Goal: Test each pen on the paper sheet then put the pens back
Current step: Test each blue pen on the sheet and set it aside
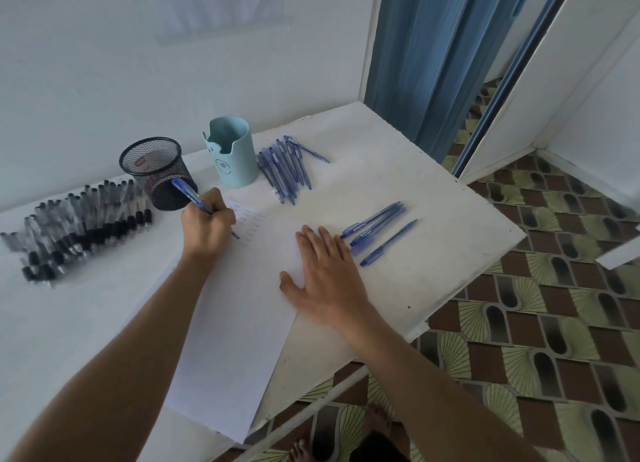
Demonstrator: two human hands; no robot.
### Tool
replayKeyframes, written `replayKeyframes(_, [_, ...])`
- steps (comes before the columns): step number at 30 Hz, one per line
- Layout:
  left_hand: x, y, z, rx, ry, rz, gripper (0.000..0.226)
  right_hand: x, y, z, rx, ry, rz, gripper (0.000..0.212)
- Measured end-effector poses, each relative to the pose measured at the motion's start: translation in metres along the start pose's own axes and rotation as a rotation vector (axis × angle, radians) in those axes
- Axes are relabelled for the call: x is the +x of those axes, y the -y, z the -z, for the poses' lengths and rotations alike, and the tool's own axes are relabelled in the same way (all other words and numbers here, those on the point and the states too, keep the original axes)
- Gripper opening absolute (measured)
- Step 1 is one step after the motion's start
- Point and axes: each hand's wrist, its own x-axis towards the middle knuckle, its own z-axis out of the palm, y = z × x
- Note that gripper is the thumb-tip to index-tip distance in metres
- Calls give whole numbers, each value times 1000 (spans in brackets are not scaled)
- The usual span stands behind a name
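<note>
My left hand (207,227) grips a blue pen (188,193) with its tip down on the white paper sheet (242,323), beside several small rows of test marks (249,219). Flat on the sheet's right edge lies my right hand (325,281), fingers spread, pressing the paper. Just right of its fingertips lie several blue pens (377,231). Another bunch of blue pens (285,167) lies beside the light blue pen holder (230,153). A black mesh cup (156,170) stands left of that holder. Many black pens (79,222) are spread at the far left.
The white table (433,198) stands against a white wall, its right corner and front edge dropping to a patterned tile floor (536,340). A blue folding door (440,56) is behind the far right corner. Bare toes (301,449) show below the table edge.
</note>
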Motion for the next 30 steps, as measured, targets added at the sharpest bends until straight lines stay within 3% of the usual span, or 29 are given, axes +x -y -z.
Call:
replayKeyframes(5, [-9, -11, -4, -51, -17, -84, 8, 0, -1, 0, 0, 7, 2, 78])
replayKeyframes(7, [-11, -18, -6, 16, -40, -92, 26, -1, -1, 1, 4, 11, 3, 78])
replayKeyframes(11, [-13, -33, -7, 58, 0, -107, 22, 0, -2, 1, 6, 21, 3, 77])
replayKeyframes(17, [-10, -41, -16, 58, 118, -50, 32, -1, -4, -2, -19, 40, 18, 79])
replayKeyframes(30, [48, -69, -79, 170, 180, 225, 16, -4, -20, 19, 221, -100, 44, 80])
